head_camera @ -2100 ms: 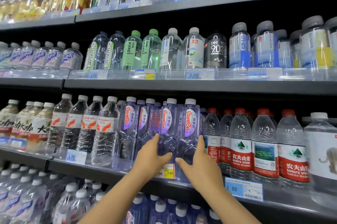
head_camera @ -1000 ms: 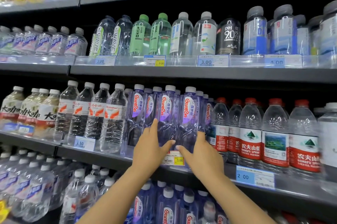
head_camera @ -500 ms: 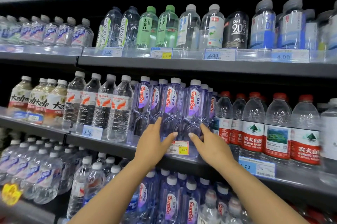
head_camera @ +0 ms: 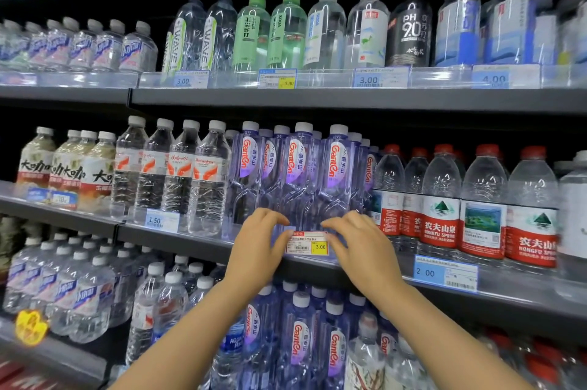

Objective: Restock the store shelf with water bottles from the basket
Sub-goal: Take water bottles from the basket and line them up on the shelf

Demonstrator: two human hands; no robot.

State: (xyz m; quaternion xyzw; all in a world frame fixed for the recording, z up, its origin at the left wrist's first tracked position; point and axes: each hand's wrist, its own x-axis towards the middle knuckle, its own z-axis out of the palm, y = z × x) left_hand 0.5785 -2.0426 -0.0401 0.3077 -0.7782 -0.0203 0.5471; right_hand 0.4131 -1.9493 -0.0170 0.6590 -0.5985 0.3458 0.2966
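Observation:
Purple-tinted Ganten water bottles [head_camera: 298, 173] with white caps stand in rows on the middle shelf [head_camera: 197, 242]. My left hand [head_camera: 255, 250] and my right hand [head_camera: 365, 250] are raised in front of the bottles' bases, on either side of a red and yellow 3.00 price tag [head_camera: 306, 243]. Both hands have loosely curled, spread fingers and hold nothing; the fingertips are at or just off the bottle bases. No basket is in view.
Red-capped Nongfu Spring bottles [head_camera: 482, 199] stand right of the Ganten rows, clear orange-labelled bottles [head_camera: 178, 173] to the left. The upper shelf [head_camera: 317, 99] carries mixed waters. More Ganten bottles [head_camera: 298, 339] fill the shelf below my arms.
Both hands have slid down off the sides of the front Ganten bottles to the shelf's front edge by the price tag. The view has tilted down and moved closer.

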